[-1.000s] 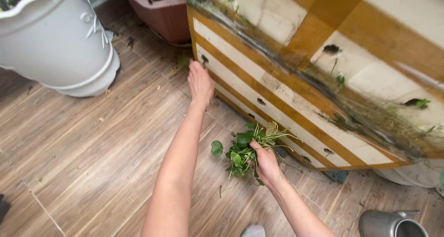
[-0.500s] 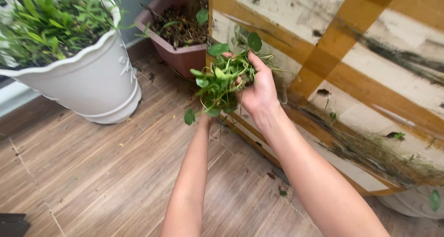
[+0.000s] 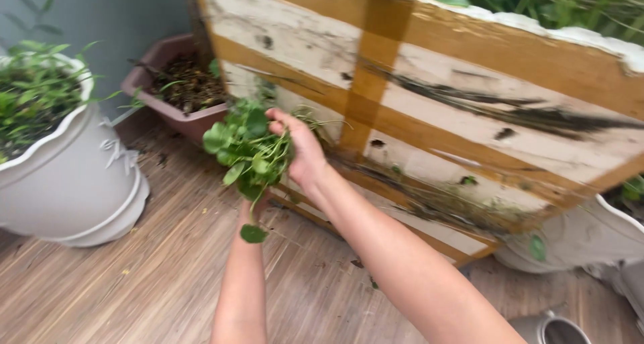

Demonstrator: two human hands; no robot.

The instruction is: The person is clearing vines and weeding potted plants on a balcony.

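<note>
My right hand [image 3: 303, 151] is shut on a bunch of green round-leaved plants [image 3: 249, 151], with thin stems trailing toward the striped box. It holds them up in front of the corner of a large wooden planter box [image 3: 469, 116] with white and tan stripes. One loose leaf [image 3: 253, 233] dangles below the bunch. My left hand [image 3: 257, 204] is just under and behind the bunch, close to the box's lower edge. The leaves hide most of it, so its fingers cannot be made out.
A white pot [image 3: 74, 183] with green plants stands at the left. A brown rectangular planter [image 3: 176, 113] of soil sits behind the bunch. Another white pot [image 3: 577, 236] is under the box at right, and a metal can [image 3: 550, 329] stands at the bottom right. The floor is wooden planks [image 3: 121, 290].
My right hand lifted the bunch of plants from the floor by the box up to mid-height. My left hand, earlier flat against the box's base, is now hidden behind the leaves.
</note>
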